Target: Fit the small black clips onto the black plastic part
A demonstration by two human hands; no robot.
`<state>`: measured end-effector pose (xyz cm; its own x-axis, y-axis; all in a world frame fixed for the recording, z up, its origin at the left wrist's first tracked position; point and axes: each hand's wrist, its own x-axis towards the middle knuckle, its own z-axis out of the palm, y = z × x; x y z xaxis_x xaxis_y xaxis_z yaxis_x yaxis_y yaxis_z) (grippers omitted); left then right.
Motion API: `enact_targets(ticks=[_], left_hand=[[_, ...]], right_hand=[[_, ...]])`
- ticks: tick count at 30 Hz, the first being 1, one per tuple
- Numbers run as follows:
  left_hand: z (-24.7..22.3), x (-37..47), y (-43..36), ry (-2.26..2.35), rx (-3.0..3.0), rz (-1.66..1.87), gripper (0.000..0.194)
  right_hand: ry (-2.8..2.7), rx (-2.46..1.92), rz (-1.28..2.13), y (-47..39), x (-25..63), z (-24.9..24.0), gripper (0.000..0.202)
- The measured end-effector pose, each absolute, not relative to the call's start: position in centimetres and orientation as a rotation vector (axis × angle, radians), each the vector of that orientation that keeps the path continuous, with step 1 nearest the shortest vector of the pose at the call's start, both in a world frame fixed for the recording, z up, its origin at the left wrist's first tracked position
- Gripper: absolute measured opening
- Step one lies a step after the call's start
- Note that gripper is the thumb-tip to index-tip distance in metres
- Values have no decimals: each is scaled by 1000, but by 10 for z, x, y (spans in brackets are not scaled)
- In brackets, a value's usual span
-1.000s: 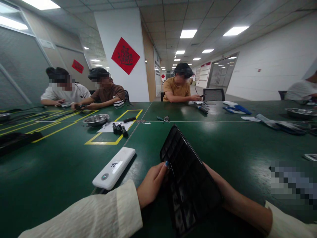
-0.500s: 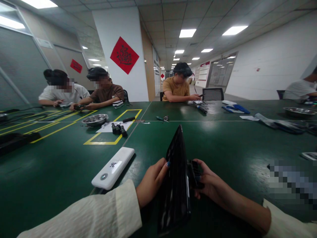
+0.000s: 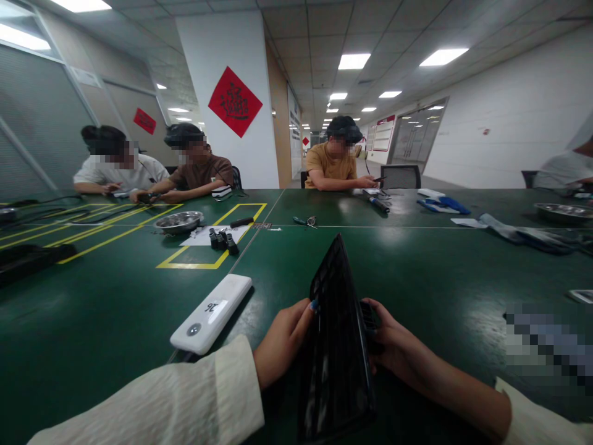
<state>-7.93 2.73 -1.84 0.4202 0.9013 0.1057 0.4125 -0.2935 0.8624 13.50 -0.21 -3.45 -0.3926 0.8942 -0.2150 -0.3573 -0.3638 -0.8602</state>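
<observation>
Head view: I see the left hand [image 3: 281, 342] pinch a panel [image 3: 336, 352], the right hand [image 3: 396, 340] a dark block [image 3: 369, 314] beside it, each grip closed.

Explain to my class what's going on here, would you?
The left hand holds a black panel on edge, thumb against its gridded face. The right hand grips a small black piece beside the panel; whether they touch is unclear. A white device lies on the green table left of the hands. Across it, a person in a tan shirt holds something dark.
</observation>
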Motion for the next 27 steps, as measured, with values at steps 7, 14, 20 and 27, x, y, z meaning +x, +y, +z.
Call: enact_targets(ticks=[7, 14, 20, 27], left_hand=[[-16, -80, 26, 1071, 1897, 756, 37], [-16, -80, 24, 1108, 1850, 804, 33], [-15, -80, 22, 1126, 1841, 826, 31], [-15, -79, 26, 1152, 1845, 789, 34]], right_hand=[[-975, -874, 1896, -4, 135, -33, 72], [-993, -857, 1901, -4, 137, -36, 77], [-1010, -802, 1911, 1, 139, -48, 70], [-1048, -790, 1960, 1, 138, -40, 78]])
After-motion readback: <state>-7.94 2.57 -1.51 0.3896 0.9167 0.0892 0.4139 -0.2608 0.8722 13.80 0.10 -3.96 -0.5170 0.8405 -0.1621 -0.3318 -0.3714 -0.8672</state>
